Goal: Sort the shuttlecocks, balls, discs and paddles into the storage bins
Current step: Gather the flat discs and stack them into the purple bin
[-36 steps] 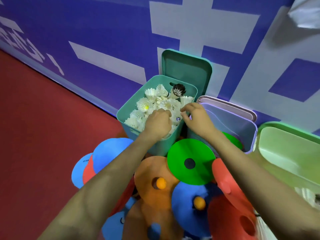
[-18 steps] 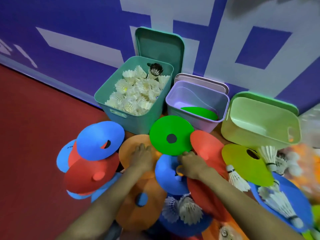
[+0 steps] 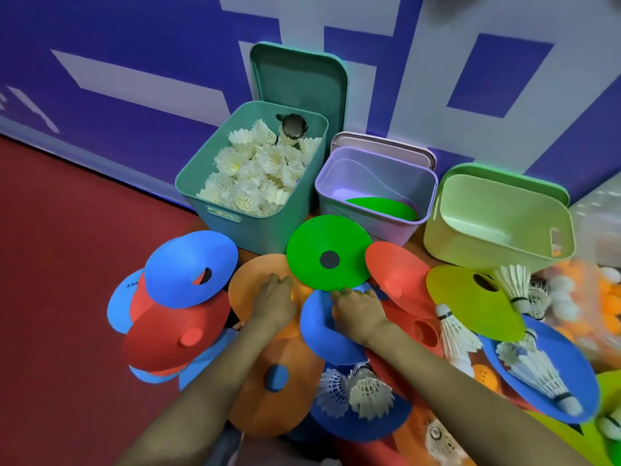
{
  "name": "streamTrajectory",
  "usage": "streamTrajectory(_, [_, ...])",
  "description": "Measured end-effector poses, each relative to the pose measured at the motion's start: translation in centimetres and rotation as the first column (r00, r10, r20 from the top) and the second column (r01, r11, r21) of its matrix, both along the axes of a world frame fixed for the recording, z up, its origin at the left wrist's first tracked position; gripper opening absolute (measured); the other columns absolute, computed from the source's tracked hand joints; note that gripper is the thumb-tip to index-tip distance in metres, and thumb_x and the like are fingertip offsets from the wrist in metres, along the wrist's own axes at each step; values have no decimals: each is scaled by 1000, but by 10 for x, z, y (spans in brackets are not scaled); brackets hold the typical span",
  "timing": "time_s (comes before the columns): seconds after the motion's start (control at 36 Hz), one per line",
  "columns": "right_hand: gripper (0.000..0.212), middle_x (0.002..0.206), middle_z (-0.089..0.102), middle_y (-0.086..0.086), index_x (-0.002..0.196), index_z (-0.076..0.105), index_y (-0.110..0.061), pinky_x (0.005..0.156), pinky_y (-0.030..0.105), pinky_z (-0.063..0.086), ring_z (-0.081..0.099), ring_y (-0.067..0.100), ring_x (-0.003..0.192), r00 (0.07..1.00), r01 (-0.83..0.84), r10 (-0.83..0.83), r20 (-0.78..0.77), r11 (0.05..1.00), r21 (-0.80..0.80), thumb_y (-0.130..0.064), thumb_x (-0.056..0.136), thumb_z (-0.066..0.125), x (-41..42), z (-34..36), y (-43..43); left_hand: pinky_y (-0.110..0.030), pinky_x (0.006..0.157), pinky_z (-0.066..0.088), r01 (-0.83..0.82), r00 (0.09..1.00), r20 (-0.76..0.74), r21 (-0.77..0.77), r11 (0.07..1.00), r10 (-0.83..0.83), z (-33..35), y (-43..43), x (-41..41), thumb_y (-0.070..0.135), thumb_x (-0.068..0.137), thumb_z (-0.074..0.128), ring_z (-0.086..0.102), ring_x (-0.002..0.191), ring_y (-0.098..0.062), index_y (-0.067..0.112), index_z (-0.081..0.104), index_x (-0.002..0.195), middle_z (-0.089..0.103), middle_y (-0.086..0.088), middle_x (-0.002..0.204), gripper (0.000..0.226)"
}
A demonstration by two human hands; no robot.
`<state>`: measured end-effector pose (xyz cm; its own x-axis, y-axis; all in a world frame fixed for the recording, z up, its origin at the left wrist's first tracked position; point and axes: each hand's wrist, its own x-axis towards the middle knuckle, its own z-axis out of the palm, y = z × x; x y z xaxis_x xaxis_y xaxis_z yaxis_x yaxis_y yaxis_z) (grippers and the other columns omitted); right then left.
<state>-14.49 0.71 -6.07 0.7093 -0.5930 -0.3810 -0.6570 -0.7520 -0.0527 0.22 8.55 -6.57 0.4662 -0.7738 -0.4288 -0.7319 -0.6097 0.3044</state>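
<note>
On the red floor (image 3: 67, 297), against the blue wall, three open bins stand in a row: a teal bin (image 3: 255, 230) full of shuttlecocks (image 3: 258, 169), beside it a lilac bin (image 3: 386, 228) with one green disc (image 3: 383, 205) lying inside, and a pale green bin (image 3: 487, 196) at the right. In front of them, discs of many colours lie in an overlapping heap. The left grip (image 3: 274, 301) lies back-up on an orange disc (image 3: 250, 284), just beside the edge of a large green disc (image 3: 329, 252). Its fingers are bent down onto the orange surface, and I cannot tell if they hold anything. The right grip (image 3: 359, 309) lies on a blue disc (image 3: 316, 334), near the left one but apart from it, with its fingertips just at the near rim of the large green disc. Its fingers are curled over the middle of the blue disc, and a small bit of orange shows at the thumb side; whether this is a ball held in the grip cannot be told. Two loose shuttlecocks (image 3: 356, 388) lie between the forearms, and a blurred pile of orange and white balls (image 3: 568, 297) is at the far right.
</note>
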Motion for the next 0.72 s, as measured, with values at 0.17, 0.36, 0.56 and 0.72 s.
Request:
streamTrajectory(0.17, [41,116,42,13,123,50,-11,76,42,45,55,38,95,883,125,-175,436,982,140,-14,83,57,-30,32,-12,-35,101,30,0,997,72,-303,953,23,30,-10,-25,25,91,52,36,120,-31,13,46,130,45,-12,125,42])
streamTrajectory(0.36, [39,107,45,10,113,57,-9,82,34,45,54,29,92,632,343,-372,680,921,185,-10,75,65,-97,63,-39,-33,92,40,106,986,-61,-503,858,-158,69,-57,-92,19,84,63,53,101,-31,18,62,117,51,-11,112,33])
streamTrajectory(0.56, [42,109,49,11,119,57,-9,82,29,41,54,28,96,444,550,-489,750,810,203,-8,78,66,-180,73,-69,-14,91,33,277,911,-104,-565,777,-400,88,-109,-172,5,79,62,55,102,-23,14,66,110,52,-10,111,32])
streamTrajectory(0.72, [41,118,53,16,117,49,-2,74,21,32,51,25,101,288,686,-531,797,695,216,-7,80,66,-253,68,-86,-16,89,33,399,832,-142,-520,755,-537,97,-155,-249,3,78,62,54,109,-25,16,65,112,54,-10,116,37])
